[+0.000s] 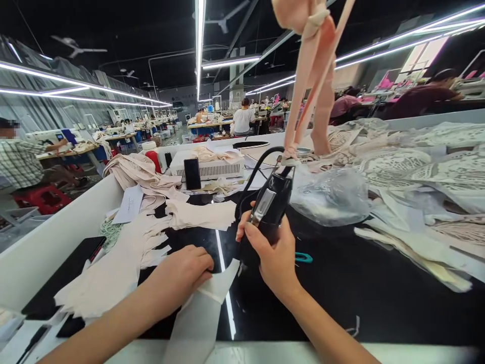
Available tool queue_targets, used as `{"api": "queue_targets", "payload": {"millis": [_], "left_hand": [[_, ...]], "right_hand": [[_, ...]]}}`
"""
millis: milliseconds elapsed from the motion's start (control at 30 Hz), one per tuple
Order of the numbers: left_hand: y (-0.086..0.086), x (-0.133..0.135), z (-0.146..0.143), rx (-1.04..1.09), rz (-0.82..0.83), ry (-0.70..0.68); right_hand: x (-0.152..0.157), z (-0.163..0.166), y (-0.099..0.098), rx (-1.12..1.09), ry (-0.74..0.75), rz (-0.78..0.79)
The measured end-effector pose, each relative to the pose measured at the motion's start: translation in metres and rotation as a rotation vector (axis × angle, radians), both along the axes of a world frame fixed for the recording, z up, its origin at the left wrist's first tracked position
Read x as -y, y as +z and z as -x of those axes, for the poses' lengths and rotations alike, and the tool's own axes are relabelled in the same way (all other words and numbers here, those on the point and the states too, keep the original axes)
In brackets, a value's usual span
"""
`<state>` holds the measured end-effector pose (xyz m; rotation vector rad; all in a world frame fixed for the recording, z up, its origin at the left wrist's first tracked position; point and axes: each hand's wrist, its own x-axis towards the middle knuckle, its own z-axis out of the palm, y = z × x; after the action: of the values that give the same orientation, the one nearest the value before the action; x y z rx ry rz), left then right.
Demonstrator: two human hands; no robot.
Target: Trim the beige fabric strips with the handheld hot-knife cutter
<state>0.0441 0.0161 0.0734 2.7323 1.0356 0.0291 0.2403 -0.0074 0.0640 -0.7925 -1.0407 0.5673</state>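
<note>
My right hand point(275, 258) is wrapped round a black corded hand tool point(271, 202) with a metal lever on its side. The tool hangs upright from knotted peach fabric strips point(303, 86), and its lower end meets the black tabletop point(333, 273). My left hand point(185, 270), fingers curled down, pinches the edge of a pale fabric strip point(200, 313). One corner of that strip points towards the tool's lower end, apart from it or touching, I cannot tell. Left of my left hand lie stacked cream fabric pieces point(113, 268), with another cream piece point(204, 215) beyond.
A phone point(192, 174) leans on a white vented box point(223, 169). Clear plastic bags point(329, 194) and lace pieces point(397, 169) cover the right back. A teal clip-like object point(303, 258) lies beside the tool. Other people sit at sewing tables beyond the white rim point(56, 217).
</note>
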Motion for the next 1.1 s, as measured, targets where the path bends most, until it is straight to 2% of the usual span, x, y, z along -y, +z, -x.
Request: {"api": "queue_targets", "payload": {"millis": [133, 233, 567, 733, 1100], "left_hand": [[-0.008, -0.022, -0.008, 0.21, 0.112, -0.341], [-0.012, -0.031, -0.012, 0.201, 0.172, -0.427], [-0.021, -0.038, -0.006, 0.128, 0.239, -0.36], [-0.019, -0.037, -0.004, 0.098, 0.247, -0.329], [-0.026, -0.042, -0.003, 0.142, 0.271, -0.348]], "right_hand": [[0.003, 0.005, 0.003, 0.009, 0.009, 0.008], [0.005, 0.009, 0.002, 0.017, 0.024, 0.027], [0.003, 0.022, -0.002, 0.01, 0.056, 0.068], [0.001, 0.023, -0.002, 0.014, 0.048, 0.068], [0.004, 0.025, 0.003, 0.022, 0.026, 0.08]]}}
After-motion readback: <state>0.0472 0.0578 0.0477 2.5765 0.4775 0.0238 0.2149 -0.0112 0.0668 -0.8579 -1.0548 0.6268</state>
